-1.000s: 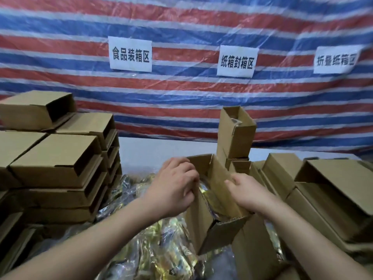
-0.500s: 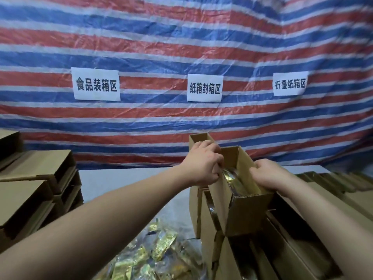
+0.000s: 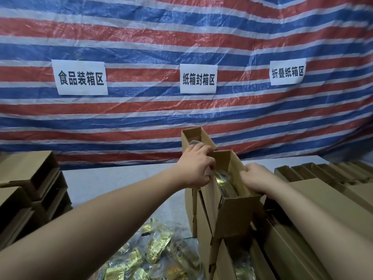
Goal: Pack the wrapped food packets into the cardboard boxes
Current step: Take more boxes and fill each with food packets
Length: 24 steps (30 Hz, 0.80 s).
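We grip an open cardboard box (image 3: pixel 232 211) with both hands, left hand (image 3: pixel 194 168) curled over its left wall, right hand (image 3: pixel 255 177) clutching its right wall. It stands atop other boxes (image 3: pixel 203 229) mid-table (image 3: pixel 121 182), gold-wrapped packets (image 3: pixel 222 178) inside. Loose packets (image 3: pixel 153 257) lie at the near edge.

Open box (image 3: pixel 234 209) stands center atop other boxes, packets (image 3: pixel 225 183) in it; 2nd box (image 3: pixel 198 136) behind; loose packets (image 3: pixel 149 257) front-left; box stack (image 3: pixel 30 190) far left.

Grey worktop (image 3: pixel 121 178) carried: stacked cardboard boxes (image 3: pixel 30 188) at left; upright open boxes (image 3: pixel 201 219) centre-right; flat boxes (image 3: pixel 323 178) far right; gold wrapped packets (image 3: pixel 153 257) heaped near.
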{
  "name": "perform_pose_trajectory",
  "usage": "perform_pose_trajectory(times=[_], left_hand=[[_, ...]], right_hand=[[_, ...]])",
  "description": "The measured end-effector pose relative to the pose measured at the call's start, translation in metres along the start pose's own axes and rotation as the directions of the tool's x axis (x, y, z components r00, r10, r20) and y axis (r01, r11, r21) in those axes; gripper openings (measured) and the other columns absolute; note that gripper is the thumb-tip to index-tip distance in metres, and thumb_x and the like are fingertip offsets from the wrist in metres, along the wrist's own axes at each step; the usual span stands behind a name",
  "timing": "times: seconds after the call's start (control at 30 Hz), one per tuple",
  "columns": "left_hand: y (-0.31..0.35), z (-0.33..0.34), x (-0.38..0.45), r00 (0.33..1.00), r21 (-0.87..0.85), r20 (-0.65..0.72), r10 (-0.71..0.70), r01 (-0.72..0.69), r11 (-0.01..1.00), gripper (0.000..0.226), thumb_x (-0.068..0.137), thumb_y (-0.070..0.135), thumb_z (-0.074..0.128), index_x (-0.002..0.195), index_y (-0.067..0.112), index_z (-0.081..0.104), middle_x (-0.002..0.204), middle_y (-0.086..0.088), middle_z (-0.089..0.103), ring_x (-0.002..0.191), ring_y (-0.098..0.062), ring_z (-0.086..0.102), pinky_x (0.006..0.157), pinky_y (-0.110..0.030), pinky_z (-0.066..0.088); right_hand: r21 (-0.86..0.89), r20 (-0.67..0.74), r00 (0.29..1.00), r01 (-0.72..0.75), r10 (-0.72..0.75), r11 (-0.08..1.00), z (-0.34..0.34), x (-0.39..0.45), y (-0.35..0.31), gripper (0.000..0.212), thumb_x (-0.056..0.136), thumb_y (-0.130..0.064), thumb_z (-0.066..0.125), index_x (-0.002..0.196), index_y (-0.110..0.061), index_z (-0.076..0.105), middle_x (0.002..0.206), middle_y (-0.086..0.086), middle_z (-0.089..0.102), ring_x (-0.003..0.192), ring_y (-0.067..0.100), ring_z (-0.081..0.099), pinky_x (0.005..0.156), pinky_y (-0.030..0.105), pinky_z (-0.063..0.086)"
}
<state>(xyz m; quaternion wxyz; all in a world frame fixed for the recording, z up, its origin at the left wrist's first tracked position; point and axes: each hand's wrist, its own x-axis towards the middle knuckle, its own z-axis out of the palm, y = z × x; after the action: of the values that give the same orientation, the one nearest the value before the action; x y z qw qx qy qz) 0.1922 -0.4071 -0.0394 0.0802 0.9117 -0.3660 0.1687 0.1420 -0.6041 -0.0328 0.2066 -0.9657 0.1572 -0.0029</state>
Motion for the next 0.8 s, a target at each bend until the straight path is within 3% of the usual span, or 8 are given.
perform_pose_trajectory(times=[0.3, 0.63, 0.8], left_hand=[[-0.006, 0.014, 0.002, 1.0, -0.02, -0.004, -0.012, 0.012, 1.0, 0.029, 0.083, 0.034, 0.067, 0.112, 0.03, 0.068, 0.151, -0.005, 0.04, 0.146, -0.027, 0.022, 0.12, -0.047, 0.013], [-0.011, 0.019, 0.007, 1.0, -0.011, -0.005, -0.007, 0.007, 1.0, 0.028, 0.082, 0.034, 0.068, 0.11, 0.03, 0.068, 0.148, -0.004, 0.042, 0.143, -0.027, 0.026, 0.118, -0.047, 0.017], [-0.013, 0.023, 0.006, 1.0, -0.046, 0.001, -0.022, 0.022, 0.999, 0.029, 0.083, 0.034, 0.066, 0.112, 0.03, 0.066, 0.141, -0.002, 0.045, 0.136, -0.024, 0.031, 0.115, -0.045, 0.023]], right_hand=[[-0.029, 0.005, 1.0, 0.001, -0.001, 1.0, 0.011, 0.011, 0.003, 0.02, 0.102, -0.027, 0.042, 0.092, -0.016, 0.055, 0.081, 0.005, 0.059, 0.063, 0.015, 0.055, 0.049, 0.025, 0.039], [-0.032, 0.031, 1.0, -0.001, 0.002, 0.999, 0.009, 0.018, 0.002, 0.021, 0.102, -0.027, 0.042, 0.095, -0.015, 0.058, 0.085, 0.007, 0.062, 0.066, 0.017, 0.056, 0.055, 0.028, 0.043], [-0.038, 0.054, 0.998, -0.011, 0.013, 0.999, 0.01, 0.024, -0.001, 0.023, 0.1, -0.03, 0.043, 0.083, -0.019, 0.053, 0.079, 0.004, 0.058, 0.065, 0.016, 0.055, 0.056, 0.028, 0.041]])
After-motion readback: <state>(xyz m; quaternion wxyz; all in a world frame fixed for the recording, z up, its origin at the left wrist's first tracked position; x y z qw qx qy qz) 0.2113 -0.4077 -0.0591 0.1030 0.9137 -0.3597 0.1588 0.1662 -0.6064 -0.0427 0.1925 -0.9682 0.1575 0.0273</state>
